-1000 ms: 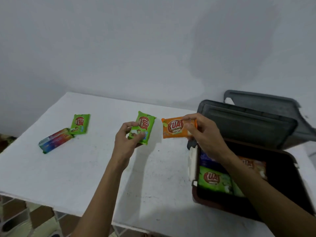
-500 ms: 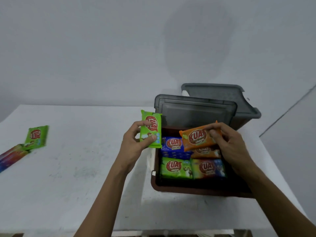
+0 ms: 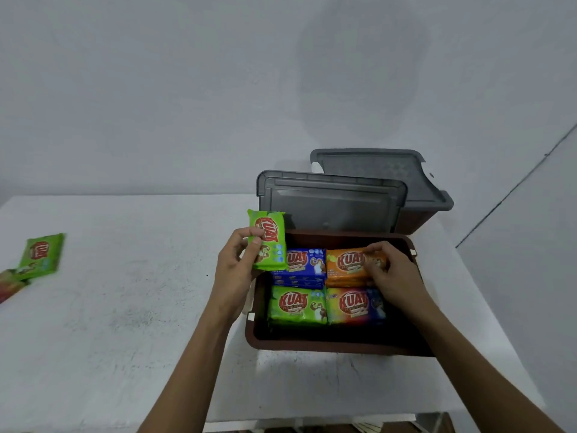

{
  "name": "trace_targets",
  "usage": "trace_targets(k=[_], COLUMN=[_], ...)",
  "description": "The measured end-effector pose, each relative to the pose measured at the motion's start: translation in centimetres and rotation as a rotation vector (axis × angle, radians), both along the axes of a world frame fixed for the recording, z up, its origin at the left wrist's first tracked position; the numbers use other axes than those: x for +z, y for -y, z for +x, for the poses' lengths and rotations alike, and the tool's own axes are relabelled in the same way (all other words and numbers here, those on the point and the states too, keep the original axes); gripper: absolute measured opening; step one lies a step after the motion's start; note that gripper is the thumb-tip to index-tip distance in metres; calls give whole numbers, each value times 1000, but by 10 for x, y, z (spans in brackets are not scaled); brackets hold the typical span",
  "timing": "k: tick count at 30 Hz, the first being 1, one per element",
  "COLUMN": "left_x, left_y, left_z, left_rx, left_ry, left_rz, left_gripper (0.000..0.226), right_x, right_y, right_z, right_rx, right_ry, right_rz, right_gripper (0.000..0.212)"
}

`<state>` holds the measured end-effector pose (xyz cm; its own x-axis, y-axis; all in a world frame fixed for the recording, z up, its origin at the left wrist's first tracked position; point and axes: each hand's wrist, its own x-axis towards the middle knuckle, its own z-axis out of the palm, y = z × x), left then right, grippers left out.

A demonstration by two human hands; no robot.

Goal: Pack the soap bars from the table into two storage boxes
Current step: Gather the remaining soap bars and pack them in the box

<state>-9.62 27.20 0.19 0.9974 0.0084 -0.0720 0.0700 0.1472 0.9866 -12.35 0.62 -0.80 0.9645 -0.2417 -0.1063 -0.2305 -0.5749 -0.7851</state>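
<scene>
A brown storage box (image 3: 327, 342) stands open on the white table, holding blue (image 3: 304, 264), green (image 3: 296, 306) and rainbow (image 3: 356, 306) soap bars. My right hand (image 3: 396, 276) grips an orange soap bar (image 3: 346, 267) and holds it down on the back right stack inside the box. My left hand (image 3: 232, 270) holds a green soap bar (image 3: 268, 242) upright just above the box's back left corner. A second storage box (image 3: 415, 220) stands behind, partly hidden by the near box's raised grey lid (image 3: 331, 201).
At the far left of the white table (image 3: 125, 323) lie a green soap bar (image 3: 40, 254) and a rainbow one (image 3: 9, 285), cut by the frame edge. A grey wall rises behind. The table's right edge runs close past the boxes.
My right hand lowered the orange bar into the box onto the back right stack. My left hand carried the green bar slightly right, up to the box's corner.
</scene>
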Motion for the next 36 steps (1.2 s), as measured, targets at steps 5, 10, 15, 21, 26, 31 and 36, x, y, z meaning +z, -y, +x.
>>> trace_targets(k=[5, 10, 15, 21, 26, 31, 36], left_x=[1, 3, 7, 12, 18, 24, 25], left_y=[-1, 0, 1, 8, 16, 22, 27], left_z=[0, 1, 2, 3, 1, 1, -1], left_rx=[-35, -37, -39, -41, -81, -74, -39], left_ry=[10, 3, -19, -86, -85, -126, -129], left_rz=[13, 39, 14, -76, -87, -232, -195], left_gripper=[18, 23, 31, 58, 28, 22, 22], right_x=[-5, -10, -12, 3, 26, 28, 35], right_y=[-8, -12, -11, -40, -79, -94, -97], right_z=[1, 0, 1, -10, -15, -10, -11], right_rx=[4, 21, 78, 95, 256, 194, 146], right_ry=[18, 40, -35, 264, 178, 118, 150], right_rz=[-302, -323, -396, -500, 26, 375, 590], right_gripper=[26, 28, 32, 37, 30, 25, 22])
